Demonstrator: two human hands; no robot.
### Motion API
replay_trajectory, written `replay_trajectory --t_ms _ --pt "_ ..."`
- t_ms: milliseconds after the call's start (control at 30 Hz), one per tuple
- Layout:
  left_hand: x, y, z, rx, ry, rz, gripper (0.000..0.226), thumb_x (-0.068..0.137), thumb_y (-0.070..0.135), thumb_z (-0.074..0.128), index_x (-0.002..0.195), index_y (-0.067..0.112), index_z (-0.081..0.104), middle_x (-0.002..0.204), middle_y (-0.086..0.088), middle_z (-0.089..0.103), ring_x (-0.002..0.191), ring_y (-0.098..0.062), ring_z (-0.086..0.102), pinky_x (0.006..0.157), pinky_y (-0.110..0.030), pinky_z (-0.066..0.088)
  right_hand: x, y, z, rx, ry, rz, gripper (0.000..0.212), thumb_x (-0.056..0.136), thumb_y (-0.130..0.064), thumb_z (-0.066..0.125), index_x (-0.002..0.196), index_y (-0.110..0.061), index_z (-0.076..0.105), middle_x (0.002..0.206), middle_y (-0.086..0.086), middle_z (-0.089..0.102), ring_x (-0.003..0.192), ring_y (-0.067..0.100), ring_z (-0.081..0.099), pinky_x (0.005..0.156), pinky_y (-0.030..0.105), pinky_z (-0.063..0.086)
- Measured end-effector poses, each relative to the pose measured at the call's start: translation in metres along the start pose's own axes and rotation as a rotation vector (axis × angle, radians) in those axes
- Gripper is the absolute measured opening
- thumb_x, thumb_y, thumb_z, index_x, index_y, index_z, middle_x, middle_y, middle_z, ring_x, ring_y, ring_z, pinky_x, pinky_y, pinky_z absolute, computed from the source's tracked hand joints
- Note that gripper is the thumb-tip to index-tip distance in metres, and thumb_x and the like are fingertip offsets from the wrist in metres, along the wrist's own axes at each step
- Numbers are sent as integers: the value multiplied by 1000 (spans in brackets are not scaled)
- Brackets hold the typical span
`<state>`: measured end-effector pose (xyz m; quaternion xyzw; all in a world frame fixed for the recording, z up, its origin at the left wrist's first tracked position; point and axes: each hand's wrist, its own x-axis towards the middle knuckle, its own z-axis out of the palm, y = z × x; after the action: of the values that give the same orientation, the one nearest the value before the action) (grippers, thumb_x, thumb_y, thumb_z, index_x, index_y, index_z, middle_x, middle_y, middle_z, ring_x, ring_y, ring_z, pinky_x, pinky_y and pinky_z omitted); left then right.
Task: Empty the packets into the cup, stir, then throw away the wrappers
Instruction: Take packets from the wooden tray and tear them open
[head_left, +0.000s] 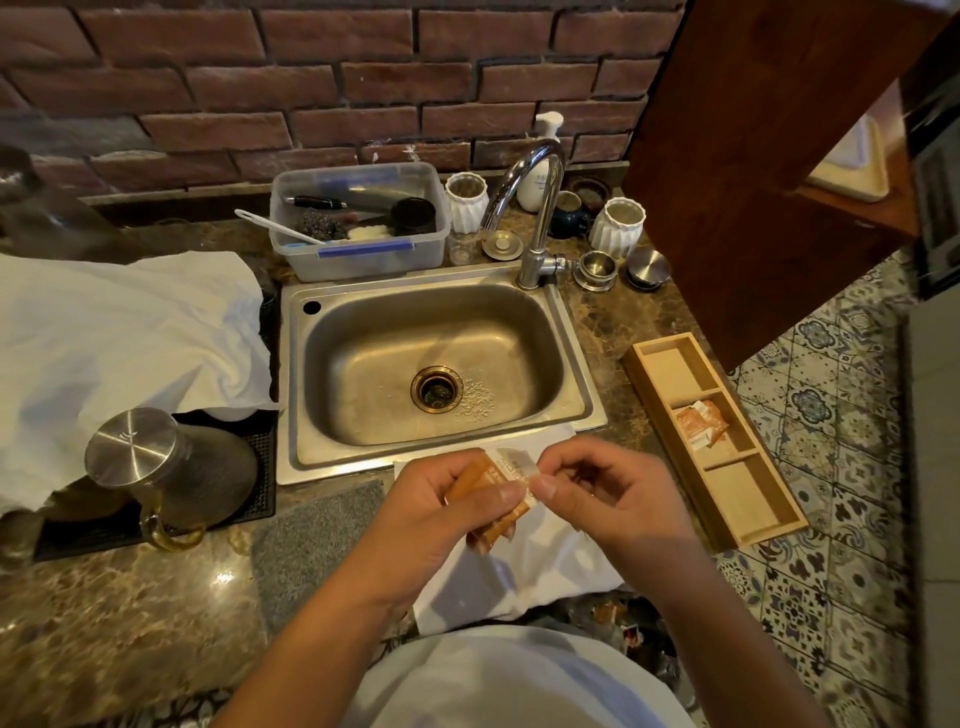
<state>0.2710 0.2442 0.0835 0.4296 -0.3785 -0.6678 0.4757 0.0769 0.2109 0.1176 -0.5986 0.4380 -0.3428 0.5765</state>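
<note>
An orange and white packet (480, 480) is held between both hands in front of the sink. My left hand (441, 514) grips its orange body, thumb across the front. My right hand (592, 493) pinches the packet's white top edge between thumb and forefinger. Beneath the hands lies a white paper napkin (524, 571) on the counter. More orange packets (704, 422) lie in the middle compartment of a wooden tray (748, 512) to the right. No cup for the packets is clearly visible near the hands.
A steel sink (436, 364) with a tap (540, 208) sits behind the hands. A steel-lidded glass jug (156, 467) stands left on a black mat, beside a white cloth (119, 332). A plastic tub, white vases and small steel cups line the back. A grey mat (317, 540) lies left of the napkin.
</note>
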Motion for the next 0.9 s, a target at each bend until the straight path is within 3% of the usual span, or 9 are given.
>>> replay_trajectory --t_ms 67,133,467,700,800,900 --pt "-1 1 1 18 -22 -12 23 84 30 77 87 7 75 65 -7 65 54 -12 56 52 -21 45 1 0 -3 -18 -42 -10 19 81 -35 76 91 -20 78 79 3 71 71 9 62 66 21 50" --pt "-2 0 1 24 -44 -18 15 84 31 76 84 16 77 65 -6 65 54 -11 57 52 -20 44 2 -1 -7 -43 -78 -13 20 82 -34 76 93 -18 78 81 5 72 72 11 62 67 22 50" --pt "-7 2 3 -154 -114 -34 14 86 22 72 83 8 74 62 -9 65 47 -8 55 48 -16 42 3 -1 -3 74 -152 -12 24 85 -26 72 93 -4 74 75 0 67 68 5 60 63 18 48" --pt "-6 1 8 -390 -164 -130 17 87 21 75 89 5 71 61 -12 65 41 -9 45 48 -17 40 0 1 5 34 25 -108 11 83 -29 74 83 -18 78 69 2 67 67 16 61 67 29 51" --pt "-3 1 12 -496 -166 -143 18 86 22 77 88 6 70 60 -10 65 40 -10 42 50 -21 34 0 0 9 77 69 -121 6 83 -28 74 85 -24 79 71 -1 69 67 13 63 67 26 52" --pt "-3 3 13 -423 -106 -114 18 86 22 74 89 5 70 60 -11 64 40 -9 42 47 -16 38 3 -3 8 158 49 -105 6 81 -25 76 86 -24 80 72 -1 71 65 9 64 64 22 53"
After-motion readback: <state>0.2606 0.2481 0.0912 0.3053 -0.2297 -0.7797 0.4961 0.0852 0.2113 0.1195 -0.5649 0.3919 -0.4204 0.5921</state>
